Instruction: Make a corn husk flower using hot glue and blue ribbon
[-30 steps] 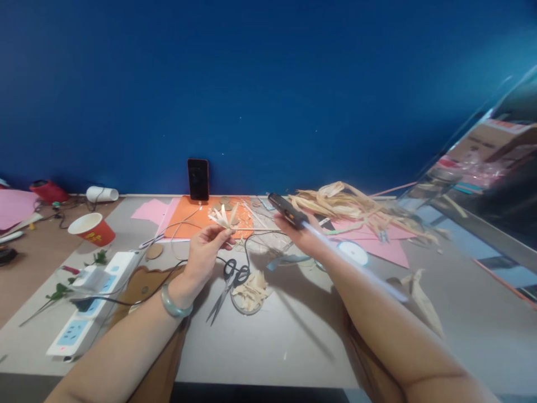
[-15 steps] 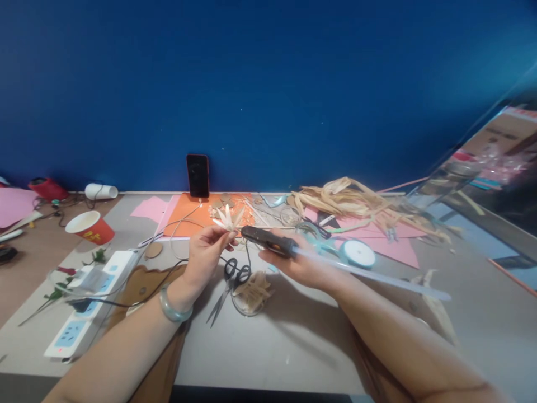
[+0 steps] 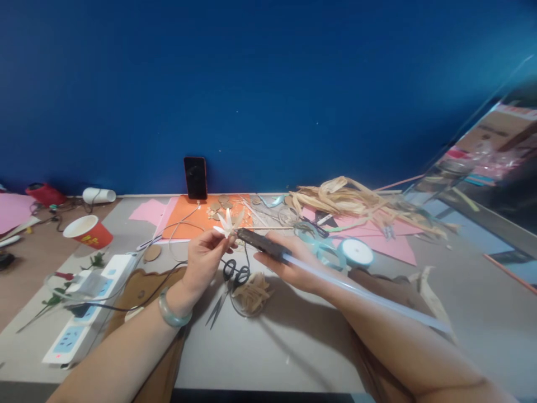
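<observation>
Between its fingertips my left hand (image 3: 205, 260) pinches a small flower of pale, dried petals (image 3: 229, 222) that fan upward. My right hand (image 3: 293, 263) is wrapped round a black glue gun (image 3: 262, 243), from whose back a long translucent glue stick (image 3: 364, 296) sticks out over my forearm. The gun's nozzle is at the flower's base; whether it touches cannot be made out. Below the hands lie scissors (image 3: 218, 308) with black handles, partly open. Beside them a pile of short cut husk pieces (image 3: 252, 292) sits in a small clear dish.
A white power strip (image 3: 67, 338) with cords lies at left, near a red paper cup (image 3: 90, 232). A phone (image 3: 196, 178) leans on the blue wall. Dried corn husks (image 3: 335, 196), pink paper (image 3: 390, 249) and a white ribbon spool (image 3: 355, 253) lie at right.
The glue gun's nozzle has come closer to the base of the flower, and the back end of its glue stick has dipped. My left hand keeps its pinch.
</observation>
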Demonstrator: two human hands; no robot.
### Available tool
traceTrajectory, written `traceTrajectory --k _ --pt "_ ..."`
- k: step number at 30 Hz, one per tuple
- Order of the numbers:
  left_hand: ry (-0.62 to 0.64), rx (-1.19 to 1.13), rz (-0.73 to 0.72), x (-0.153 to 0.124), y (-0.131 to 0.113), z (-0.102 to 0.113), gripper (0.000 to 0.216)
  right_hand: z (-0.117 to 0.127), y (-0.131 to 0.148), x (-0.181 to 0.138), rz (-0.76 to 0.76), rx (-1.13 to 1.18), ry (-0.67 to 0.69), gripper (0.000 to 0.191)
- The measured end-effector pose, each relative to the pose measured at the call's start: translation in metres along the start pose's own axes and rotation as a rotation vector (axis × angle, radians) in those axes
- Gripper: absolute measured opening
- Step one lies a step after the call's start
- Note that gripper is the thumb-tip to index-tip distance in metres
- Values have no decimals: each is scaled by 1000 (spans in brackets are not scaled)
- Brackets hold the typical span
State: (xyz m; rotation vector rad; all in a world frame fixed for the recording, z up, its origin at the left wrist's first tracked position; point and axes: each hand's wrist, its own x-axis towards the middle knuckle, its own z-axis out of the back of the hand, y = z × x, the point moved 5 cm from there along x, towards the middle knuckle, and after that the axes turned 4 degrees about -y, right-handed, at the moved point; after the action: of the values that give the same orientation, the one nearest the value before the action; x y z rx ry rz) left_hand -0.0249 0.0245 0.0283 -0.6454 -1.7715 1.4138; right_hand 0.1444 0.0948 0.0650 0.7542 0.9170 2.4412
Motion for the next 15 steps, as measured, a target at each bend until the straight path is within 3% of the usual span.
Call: traceTrajectory --k 15 --pt "11 16 -12 0 1 0 24 0 6 -1 7 -10 -8 23"
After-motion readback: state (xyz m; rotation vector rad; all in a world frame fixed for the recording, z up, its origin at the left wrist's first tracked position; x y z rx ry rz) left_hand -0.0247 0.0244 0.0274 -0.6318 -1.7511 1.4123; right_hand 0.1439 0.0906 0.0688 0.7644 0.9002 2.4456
